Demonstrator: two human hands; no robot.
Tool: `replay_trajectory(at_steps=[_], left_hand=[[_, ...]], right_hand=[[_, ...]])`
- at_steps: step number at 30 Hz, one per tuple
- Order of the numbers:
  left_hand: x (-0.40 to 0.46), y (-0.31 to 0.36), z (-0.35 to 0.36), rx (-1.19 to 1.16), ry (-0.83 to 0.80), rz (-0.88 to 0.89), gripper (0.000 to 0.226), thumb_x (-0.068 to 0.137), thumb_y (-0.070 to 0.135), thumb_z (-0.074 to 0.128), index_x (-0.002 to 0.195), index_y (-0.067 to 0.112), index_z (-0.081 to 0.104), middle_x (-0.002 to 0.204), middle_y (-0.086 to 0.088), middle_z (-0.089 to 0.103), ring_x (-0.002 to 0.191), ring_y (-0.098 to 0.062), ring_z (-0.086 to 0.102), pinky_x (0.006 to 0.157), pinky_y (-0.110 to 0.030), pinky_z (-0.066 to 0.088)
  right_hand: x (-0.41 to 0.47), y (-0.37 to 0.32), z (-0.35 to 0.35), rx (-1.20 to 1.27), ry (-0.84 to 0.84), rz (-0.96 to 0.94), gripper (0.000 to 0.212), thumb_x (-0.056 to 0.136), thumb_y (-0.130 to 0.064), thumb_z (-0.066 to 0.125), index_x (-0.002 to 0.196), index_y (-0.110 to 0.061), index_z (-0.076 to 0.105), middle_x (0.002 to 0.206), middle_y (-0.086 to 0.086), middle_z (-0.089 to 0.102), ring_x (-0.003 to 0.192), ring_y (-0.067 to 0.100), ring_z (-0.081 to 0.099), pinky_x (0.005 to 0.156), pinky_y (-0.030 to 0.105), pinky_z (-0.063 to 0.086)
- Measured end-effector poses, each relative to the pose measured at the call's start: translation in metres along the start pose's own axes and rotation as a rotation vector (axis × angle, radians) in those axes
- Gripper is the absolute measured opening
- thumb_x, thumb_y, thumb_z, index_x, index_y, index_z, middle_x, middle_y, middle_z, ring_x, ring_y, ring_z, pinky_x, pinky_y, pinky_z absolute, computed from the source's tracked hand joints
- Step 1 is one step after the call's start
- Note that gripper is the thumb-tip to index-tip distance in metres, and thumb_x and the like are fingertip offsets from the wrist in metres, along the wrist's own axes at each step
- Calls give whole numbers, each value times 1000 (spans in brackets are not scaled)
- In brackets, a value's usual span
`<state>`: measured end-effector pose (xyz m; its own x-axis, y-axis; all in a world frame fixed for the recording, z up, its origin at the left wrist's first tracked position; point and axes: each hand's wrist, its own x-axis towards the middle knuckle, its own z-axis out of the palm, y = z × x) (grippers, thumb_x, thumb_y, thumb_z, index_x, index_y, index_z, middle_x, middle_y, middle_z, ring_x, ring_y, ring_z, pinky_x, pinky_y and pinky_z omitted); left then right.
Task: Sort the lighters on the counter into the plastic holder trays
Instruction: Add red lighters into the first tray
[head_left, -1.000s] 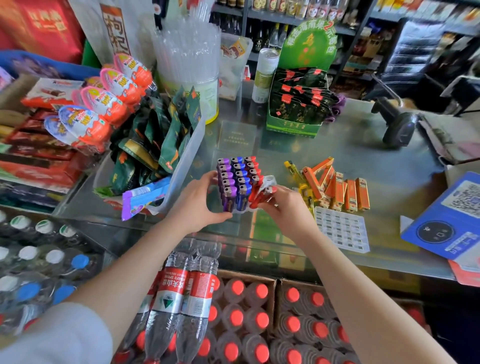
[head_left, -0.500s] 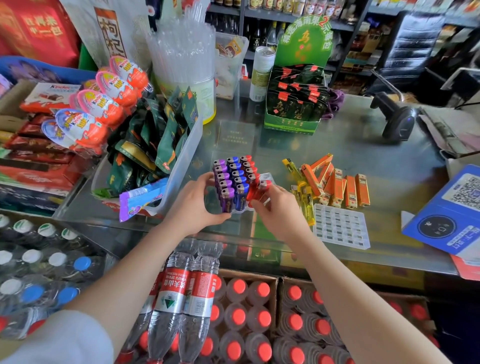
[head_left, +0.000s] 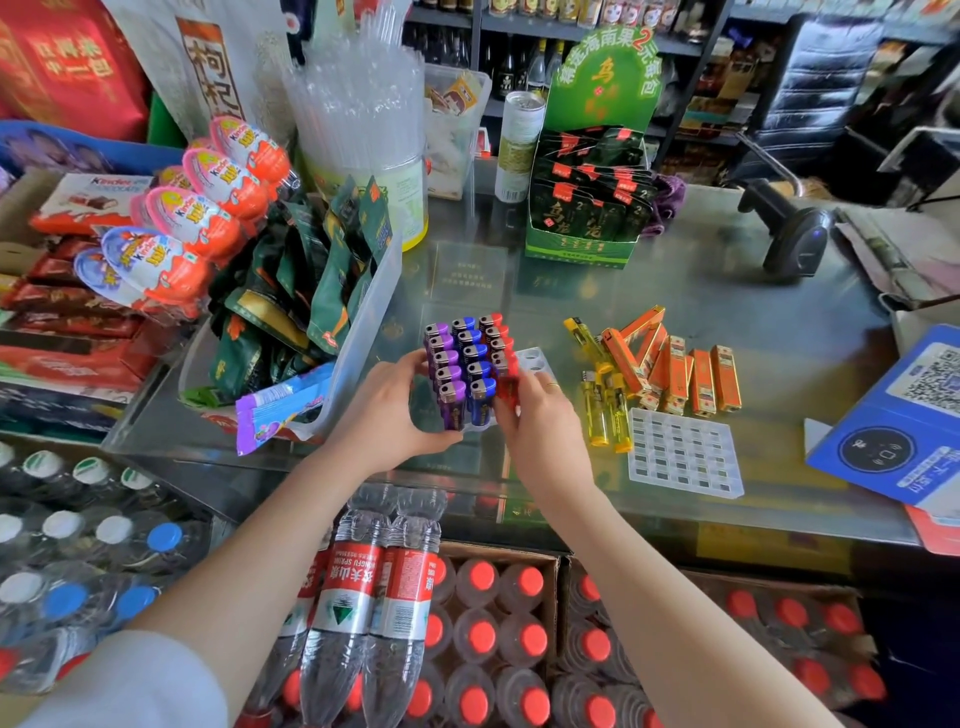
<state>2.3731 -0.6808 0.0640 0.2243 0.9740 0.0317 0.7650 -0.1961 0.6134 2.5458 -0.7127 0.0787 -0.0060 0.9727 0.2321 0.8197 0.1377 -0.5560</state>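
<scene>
A clear plastic holder tray (head_left: 535, 359) stands on the glass counter with upright rows of purple lighters (head_left: 442, 359), blue lighters (head_left: 474, 354) and red lighters (head_left: 497, 338). My left hand (head_left: 395, 415) grips the tray's left front side. My right hand (head_left: 540, 421) pinches a red lighter (head_left: 508, 388), upright at the front of the red row. Yellow lighters (head_left: 602, 405) and orange lighters (head_left: 680, 374) lie loose to the right. A second, flat holder tray (head_left: 683, 454) lies in front of them.
A clear bin of green packets (head_left: 311, 291) stands left of the tray, with chocolate eggs (head_left: 208, 208) beyond. A green display box (head_left: 587, 208), a barcode scanner (head_left: 795, 234) and a blue QR stand (head_left: 904, 415) sit behind and right. Bottled water crates (head_left: 467, 623) lie below the counter.
My right hand has brought the red lighter from a tilt to upright at the front of the red row. My left hand kept its hold on the tray.
</scene>
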Motion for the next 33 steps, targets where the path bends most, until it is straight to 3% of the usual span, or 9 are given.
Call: replay_trajectory(at_steps=[3, 7, 10, 13, 16, 22, 28, 31, 33], left_hand=[[-3, 2, -1, -1, 9, 7, 82, 53, 55, 75, 122, 20, 46, 107, 5, 60, 98, -15, 51, 86, -37, 46], [-8, 6, -2, -9, 21, 8, 84, 56, 47, 78, 127, 18, 43, 111, 1, 58, 101, -17, 48, 86, -34, 43], [-9, 8, -3, -30, 28, 9, 84, 57, 44, 79, 128, 17, 42, 112, 1, 57, 102, -19, 49, 87, -33, 42], [-9, 10, -4, -32, 31, 9, 86, 58, 42, 80, 130, 16, 41, 114, 2, 57, 102, -18, 49, 87, -33, 42], [-8, 9, -4, -42, 12, 4, 86, 58, 42, 80, 130, 17, 40, 115, 2, 57, 102, -17, 49, 89, -34, 43], [-9, 16, -6, -71, -15, 14, 80, 63, 33, 79, 131, 18, 40, 123, 1, 54, 118, -20, 40, 99, -36, 35], [-8, 16, -6, -90, -22, 17, 83, 65, 31, 79, 134, 20, 35, 129, 0, 50, 124, -18, 35, 100, -34, 32], [-7, 16, -6, -98, -23, 26, 82, 65, 29, 79, 135, 20, 35, 129, 0, 50, 124, -18, 35, 100, -33, 31], [-7, 18, -7, -100, -25, 35, 81, 66, 28, 78, 134, 19, 36, 128, 0, 50, 124, -19, 35, 99, -32, 31]], right_hand=[[-2, 10, 4, 43, 12, -7, 20, 92, -14, 52, 103, -2, 63, 90, 9, 52, 77, 24, 52, 66, 28, 41], [-2, 15, 2, 101, -6, -4, 21, 90, -15, 54, 105, -3, 65, 88, 0, 42, 79, 16, 43, 71, 23, 33], [-3, 15, -5, 181, -38, -8, 21, 89, -14, 56, 107, -5, 63, 88, -3, 46, 75, 8, 44, 66, 17, 32], [-7, 19, -13, 393, 4, 106, 21, 85, -7, 61, 104, -15, 55, 79, -13, 55, 64, -6, 49, 60, 6, 37], [-8, 23, -18, 502, 17, 190, 19, 82, -7, 65, 94, -17, 54, 81, -10, 61, 68, -5, 55, 63, 4, 42], [-1, 22, -19, 268, -129, 77, 13, 83, -14, 65, 95, -8, 65, 93, 3, 67, 78, 11, 59, 64, 6, 39], [9, 25, -28, 31, -209, -8, 20, 83, -24, 65, 96, -10, 68, 79, -8, 54, 55, -5, 38, 51, 12, 28], [13, 21, -28, -102, -299, -63, 24, 85, -27, 62, 103, -10, 64, 94, -1, 64, 72, 11, 59, 62, 22, 45], [14, 16, -27, -190, -321, -83, 26, 87, -28, 60, 105, -9, 60, 104, 6, 65, 88, 23, 62, 72, 30, 49]])
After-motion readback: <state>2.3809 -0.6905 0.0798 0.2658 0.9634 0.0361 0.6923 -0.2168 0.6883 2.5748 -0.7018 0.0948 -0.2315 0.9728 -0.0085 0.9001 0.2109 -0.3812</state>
